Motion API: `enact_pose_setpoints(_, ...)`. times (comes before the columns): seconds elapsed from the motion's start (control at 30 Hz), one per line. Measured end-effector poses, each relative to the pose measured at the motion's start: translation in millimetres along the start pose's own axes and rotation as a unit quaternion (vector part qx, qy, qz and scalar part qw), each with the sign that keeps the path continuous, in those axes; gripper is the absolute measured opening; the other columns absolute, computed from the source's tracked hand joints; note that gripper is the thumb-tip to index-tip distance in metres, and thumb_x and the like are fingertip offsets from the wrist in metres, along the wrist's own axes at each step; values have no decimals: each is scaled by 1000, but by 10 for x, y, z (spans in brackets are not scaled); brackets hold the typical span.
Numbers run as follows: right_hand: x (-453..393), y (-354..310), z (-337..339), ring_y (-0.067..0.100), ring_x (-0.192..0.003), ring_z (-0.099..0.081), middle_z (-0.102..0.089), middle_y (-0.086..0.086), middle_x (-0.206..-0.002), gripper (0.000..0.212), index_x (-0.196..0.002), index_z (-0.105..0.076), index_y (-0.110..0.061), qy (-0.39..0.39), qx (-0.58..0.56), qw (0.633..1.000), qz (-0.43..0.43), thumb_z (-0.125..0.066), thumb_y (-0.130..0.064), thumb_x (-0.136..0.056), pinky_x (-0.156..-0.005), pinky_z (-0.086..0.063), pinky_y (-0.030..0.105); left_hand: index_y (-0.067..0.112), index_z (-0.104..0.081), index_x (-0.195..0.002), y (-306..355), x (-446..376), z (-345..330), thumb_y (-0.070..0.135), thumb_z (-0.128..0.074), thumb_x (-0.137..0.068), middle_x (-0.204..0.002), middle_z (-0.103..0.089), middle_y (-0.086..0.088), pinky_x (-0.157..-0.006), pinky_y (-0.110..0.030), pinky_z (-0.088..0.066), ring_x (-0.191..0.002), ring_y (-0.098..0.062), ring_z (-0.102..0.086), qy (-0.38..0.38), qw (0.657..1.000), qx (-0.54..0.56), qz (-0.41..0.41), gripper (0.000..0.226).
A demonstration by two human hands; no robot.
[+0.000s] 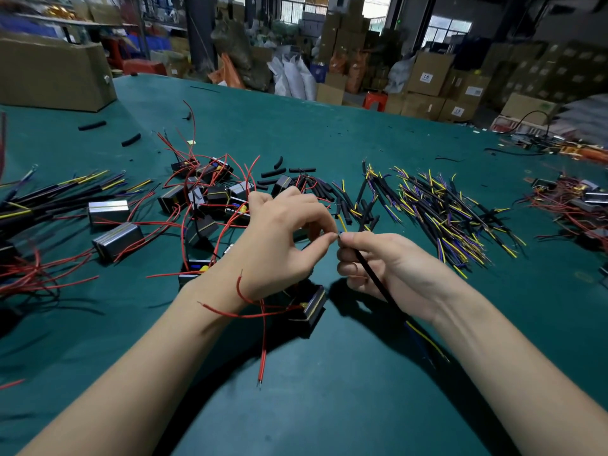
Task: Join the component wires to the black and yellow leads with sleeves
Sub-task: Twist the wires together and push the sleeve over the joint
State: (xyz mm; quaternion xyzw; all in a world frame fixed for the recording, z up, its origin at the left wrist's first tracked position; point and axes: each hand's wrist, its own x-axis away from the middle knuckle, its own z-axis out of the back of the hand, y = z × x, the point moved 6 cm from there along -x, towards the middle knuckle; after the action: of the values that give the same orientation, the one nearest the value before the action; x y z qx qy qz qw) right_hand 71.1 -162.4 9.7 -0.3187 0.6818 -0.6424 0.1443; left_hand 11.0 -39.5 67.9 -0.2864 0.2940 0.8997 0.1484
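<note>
Two hands meet over a green felt-covered table (362, 390), joining wire ends above its bare near part.

The right hand (388, 268) grips a thin black sheathed lead (371, 274) with a yellow core; the left hand (279, 245) pinches at its tip, a black box component (311, 307) with red wires hanging below the left wrist. Piles crowd the middle: red-wired black components (204, 192) left, short black sleeves (325, 189) centre, black-and-yellow leads (454, 218) right. Stacked brown cardboard cartons (431, 77) stand beyond the far edge.
</note>
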Motion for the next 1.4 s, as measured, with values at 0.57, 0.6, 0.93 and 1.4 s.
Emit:
enact_pose_setpoints(0.57,22,111,-100,5,-52,-45,-43,-7,-63,14,-78,-48,-18,-80,-148,980,-108,-62,-21,-78,-48,-28,17,9,-67,-78,191,-7,24,12,-57,-92,-75,-59,-1,-66,-37,-34,-77,-28,-55,22,965,-171,-196,17)
enact_pose_setpoints(0.6,24,106,-103,5,-52,-45,-43,-7,-63,14,-77,-48,-18,-78,-150,980,-107,-61,-21,-78,-48,-26,17,9,-67,-78,190,-8,28,12,-56,-92,-74,-59,-2,-66,-37,-34,-77,-28,-54,23,965,-170,-198,18)
enact_pose_setpoints(0.93,28,61,-52,5,-50,-46,-47,-6,-60,15,-74,-49,-17,-17,-123,989,-79,-64,-17,-73,-45,-25,16,9,-68,-79,169,1,-9,10,-60,-88,-73,-59,-2,-65,-36,-36,-76,-27,-53,20,969,-151,-193,12)
enact_pose_setpoints(1.4,97,-242,-43,6,-49,-49,-60,-1,-55,19,-70,-62,-15,132,257,940,182,-60,-5,-86,-49,-34,13,16,-70,-67,-207,8,-200,30,-66,-76,-65,-66,-1,-72,-29,-45,-62,-10,-53,-55,967,166,185,17)
